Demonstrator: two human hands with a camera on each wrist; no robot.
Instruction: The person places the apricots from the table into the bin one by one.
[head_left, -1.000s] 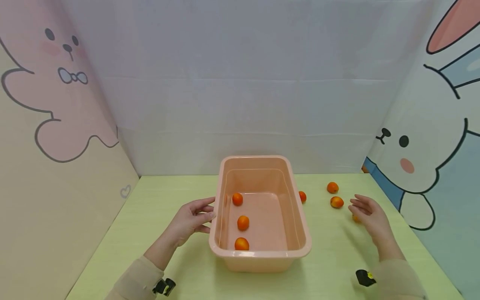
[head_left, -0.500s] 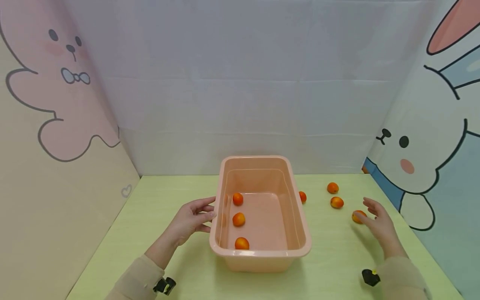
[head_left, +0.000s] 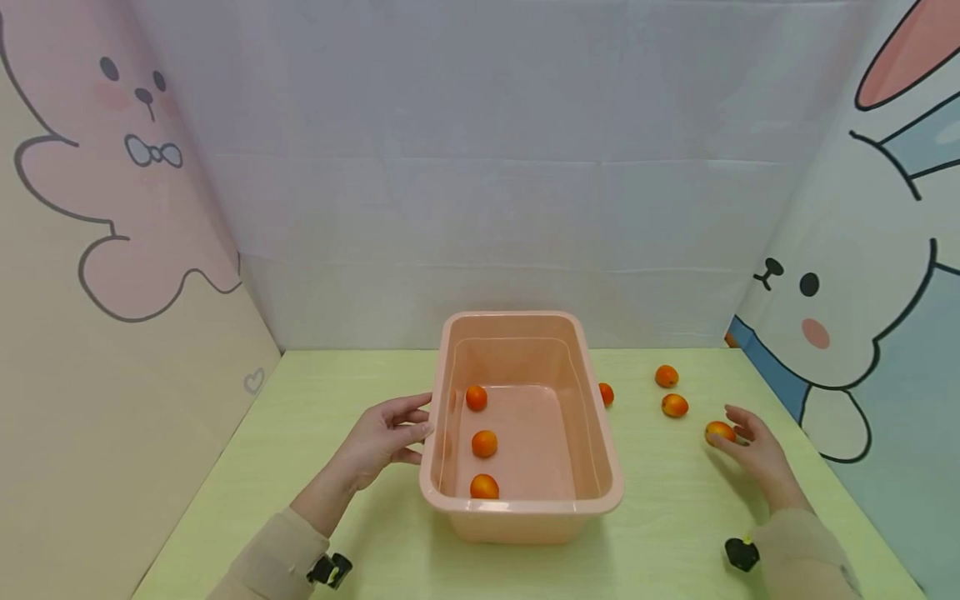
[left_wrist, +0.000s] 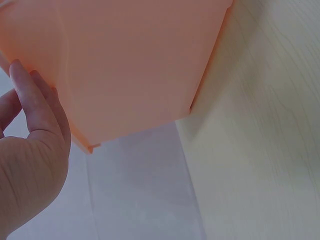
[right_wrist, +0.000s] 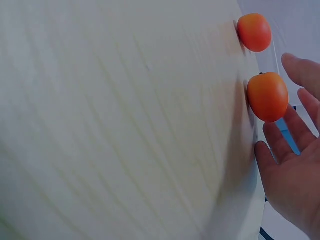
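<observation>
Tub (head_left: 525, 429) hides part of one orange fruit (head_left: 607, 394).

This looks like a staged, booth-like corner with nursery-style decoration. A pale yellow-green, wood-grained table (head_left: 667, 492) runs back to a creased, plain whitish backdrop (head_left: 480, 183). On its left rises a cream panel (head_left: 112, 433) bearing a pink cartoon animal (head_left: 142, 208); on its right, a pale blue panel (head_left: 922, 375) bears a white cartoon rabbit (head_left: 862, 283). The wider building cannot be told.
</observation>
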